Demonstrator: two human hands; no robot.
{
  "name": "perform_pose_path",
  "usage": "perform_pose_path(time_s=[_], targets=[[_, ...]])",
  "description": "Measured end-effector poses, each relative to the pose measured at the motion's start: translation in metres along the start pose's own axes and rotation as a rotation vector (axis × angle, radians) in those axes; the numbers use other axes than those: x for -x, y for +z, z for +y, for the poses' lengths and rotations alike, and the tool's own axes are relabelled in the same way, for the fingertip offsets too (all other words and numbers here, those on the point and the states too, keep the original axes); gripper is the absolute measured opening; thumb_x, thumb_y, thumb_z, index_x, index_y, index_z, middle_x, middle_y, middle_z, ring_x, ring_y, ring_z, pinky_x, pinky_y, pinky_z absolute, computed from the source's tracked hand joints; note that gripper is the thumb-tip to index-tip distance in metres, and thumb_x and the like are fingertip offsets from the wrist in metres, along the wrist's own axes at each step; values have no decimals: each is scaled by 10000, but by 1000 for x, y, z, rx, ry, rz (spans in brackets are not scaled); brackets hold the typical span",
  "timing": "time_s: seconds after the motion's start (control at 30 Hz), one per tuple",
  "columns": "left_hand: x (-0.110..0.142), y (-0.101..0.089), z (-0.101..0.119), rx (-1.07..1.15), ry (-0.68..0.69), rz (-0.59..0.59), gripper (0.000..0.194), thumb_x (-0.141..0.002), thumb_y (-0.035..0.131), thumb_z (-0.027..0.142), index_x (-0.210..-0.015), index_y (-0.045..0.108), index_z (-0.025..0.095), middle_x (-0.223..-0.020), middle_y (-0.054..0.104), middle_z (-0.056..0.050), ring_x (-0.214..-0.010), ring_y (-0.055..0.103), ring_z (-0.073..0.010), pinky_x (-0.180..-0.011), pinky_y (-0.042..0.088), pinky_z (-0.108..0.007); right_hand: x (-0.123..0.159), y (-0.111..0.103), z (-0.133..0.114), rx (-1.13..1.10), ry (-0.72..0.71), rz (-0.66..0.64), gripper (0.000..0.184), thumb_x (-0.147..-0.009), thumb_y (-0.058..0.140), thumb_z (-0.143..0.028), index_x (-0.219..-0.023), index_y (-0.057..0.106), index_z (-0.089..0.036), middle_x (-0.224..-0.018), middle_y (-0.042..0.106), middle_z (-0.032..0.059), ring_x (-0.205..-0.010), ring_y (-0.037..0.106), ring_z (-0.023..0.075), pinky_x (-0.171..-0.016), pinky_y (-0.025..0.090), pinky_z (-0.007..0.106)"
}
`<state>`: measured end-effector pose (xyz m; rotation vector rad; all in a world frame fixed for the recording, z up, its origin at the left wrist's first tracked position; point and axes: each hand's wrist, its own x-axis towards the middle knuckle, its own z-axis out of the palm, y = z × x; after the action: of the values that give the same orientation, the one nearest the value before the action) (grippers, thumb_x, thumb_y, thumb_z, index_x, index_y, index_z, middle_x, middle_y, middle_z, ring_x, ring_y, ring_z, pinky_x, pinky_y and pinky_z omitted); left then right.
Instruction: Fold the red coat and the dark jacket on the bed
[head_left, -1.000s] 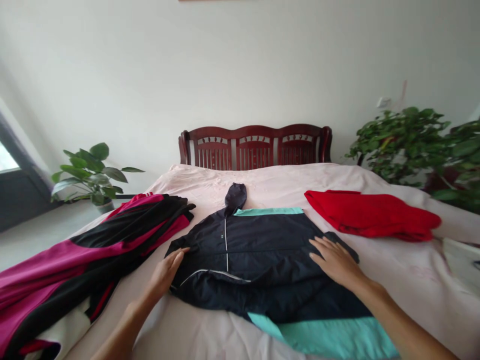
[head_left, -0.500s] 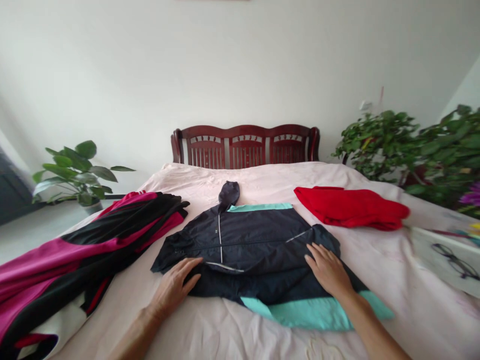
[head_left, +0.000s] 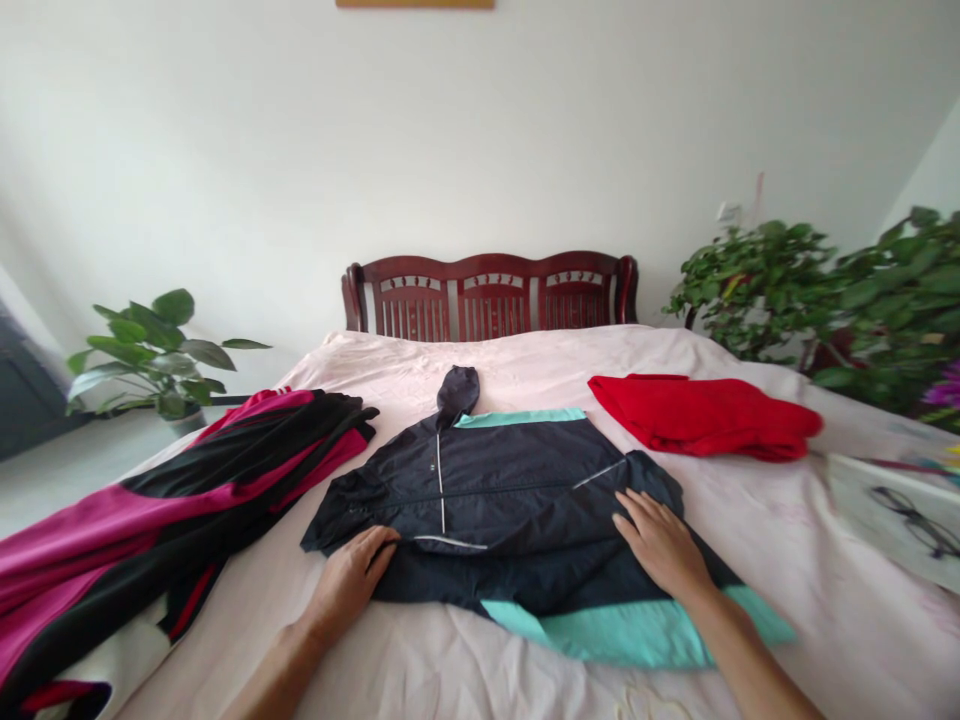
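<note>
A navy zip jacket with teal trim lies flat on the bed, its dark hood pointing toward the headboard. Its lower part is doubled over in a fold across the middle. My left hand rests on the fold at the jacket's near left side, fingers together and holding nothing. My right hand lies flat on the jacket's right side, fingers slightly apart, with a sleeve edge just beyond it.
A magenta and black garment lies heaped to the left, and a folded red garment lies to the right, both on the pale pink bedsheet. A printed sheet with eyeglasses is at the right edge. Behind stand a dark wooden headboard and potted plants.
Since a second ago, the view has swung, and the jacket's near left side lies spread wider. My left hand sits lower on the fold. Little differs from half a second ago.
</note>
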<state>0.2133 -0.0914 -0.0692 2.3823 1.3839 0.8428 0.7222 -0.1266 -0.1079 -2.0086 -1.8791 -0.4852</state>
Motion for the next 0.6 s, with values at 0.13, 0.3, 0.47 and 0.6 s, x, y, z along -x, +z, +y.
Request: perform_pose_path(time_s=[0.13, 0.3, 0.47, 0.6], targets=[[0, 0, -1, -1, -12, 6, 224, -971, 455, 399, -1004, 640, 276, -1002, 715, 13, -949, 683, -162, -857, 519, -246, 0, 2, 1, -8, 4, 12, 531, -959, 327, -445, -1295, 622, -160, -1368, 606, 106, -1306, 509, 313, -1079, 411, 482], [0, 0, -1, 0, -14, 0, 219, -967, 458, 393, -990, 642, 277, -992, 718, 12, -948, 685, -164, -859, 520, -250, 0, 3, 1, -20, -3, 28, 519, -953, 352, -435, -1282, 633, -148, -1345, 620, 126, -1290, 524, 324, -1067, 423, 488], [-1, 0, -1, 4, -26, -4, 227, -964, 456, 402, -993, 642, 274, -996, 718, 3, -948, 685, -172, -856, 525, -262, 0, 2, 2, -19, -1, 10, 512, -953, 355, -437, -1292, 627, -167, -1364, 609, 107, -1303, 516, 313, -1078, 417, 477], [-1, 1, -2, 13, -24, -15, 241, -968, 445, 412, -997, 638, 272, -1000, 716, -4, -955, 682, -176, -870, 524, -273, -1, 1, 2, -15, 5, -16, 532, -953, 340, -435, -1302, 620, -147, -1375, 599, 113, -1314, 502, 319, -1084, 409, 487]])
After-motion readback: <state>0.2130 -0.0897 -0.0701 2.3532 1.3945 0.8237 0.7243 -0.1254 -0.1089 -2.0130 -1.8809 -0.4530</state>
